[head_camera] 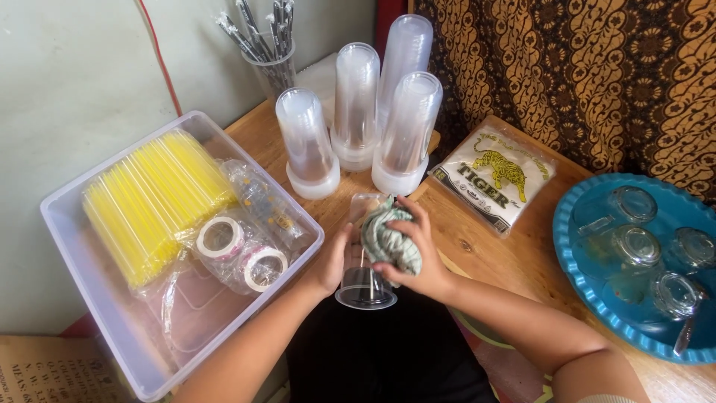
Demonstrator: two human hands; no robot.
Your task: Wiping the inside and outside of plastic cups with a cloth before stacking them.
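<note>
Clear plastic cup (365, 280) gripped by left hand (333, 261), held on its side above lap, mouth toward camera. Grey-green cloth (388, 237) bunched in right hand (418, 257), pressed against cup's upper wall. Beyond hands: four stacks of inverted clear cups (356, 119) stood on wooden tabletop (485, 254). Left of left hand: white bin (97, 298) filled with yellow straws (149, 201) and tape rolls (240, 252). Right of right hand: blue tray (582, 287) loaded with glass jars (634, 246).

This looks like a small drink stall set up in a home. The wooden bench (485, 254) carries stacks of plastic cups (356, 104), a bin (74, 246) of yellow straws (149, 201) and a blue tray (589, 291) of glass mugs (634, 246). A patterned batik curtain (597, 67) hangs behind.
</note>
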